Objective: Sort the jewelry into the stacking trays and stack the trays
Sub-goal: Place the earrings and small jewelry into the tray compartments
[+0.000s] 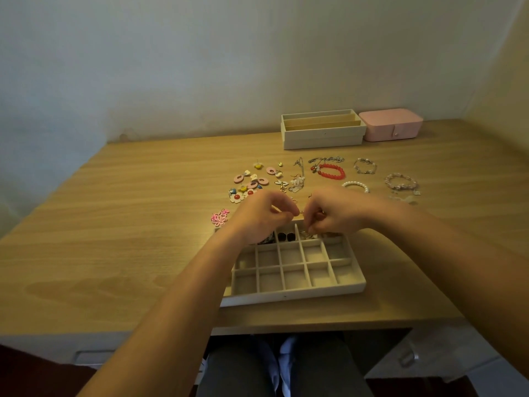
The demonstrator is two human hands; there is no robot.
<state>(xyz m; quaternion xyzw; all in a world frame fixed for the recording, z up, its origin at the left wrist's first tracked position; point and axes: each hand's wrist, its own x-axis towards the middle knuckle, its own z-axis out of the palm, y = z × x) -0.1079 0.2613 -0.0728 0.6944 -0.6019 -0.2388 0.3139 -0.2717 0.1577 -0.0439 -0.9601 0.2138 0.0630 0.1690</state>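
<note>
Spreading out from the left corner of the room, a light wood-grain desk (128, 219) meets a pale plastered wall (171, 67) along its back edge. A broad stretch of wood runs from the desk's left side to the jewellery.

A pink knotted flower ornament (219, 217) lies just left of the left hand (262, 216), with a cluster of pink, yellow and red earrings (252, 181) behind it. The left hand and the right hand (332, 214) meet over the far row of a cream felt-lined grid tray (292, 293). The fingers of both are curled, pinching a tiny metallic piece (299, 214) too small to identify. The tray sits near the desk's front edge.

Further right lie a red bead bracelet (332, 171) and a white pearl bracelet (356, 186). Two stacked cream long-slotted trays (322, 137) stand by the wall, with a pink lidded jewellery box (390, 124) just beside them.
</note>
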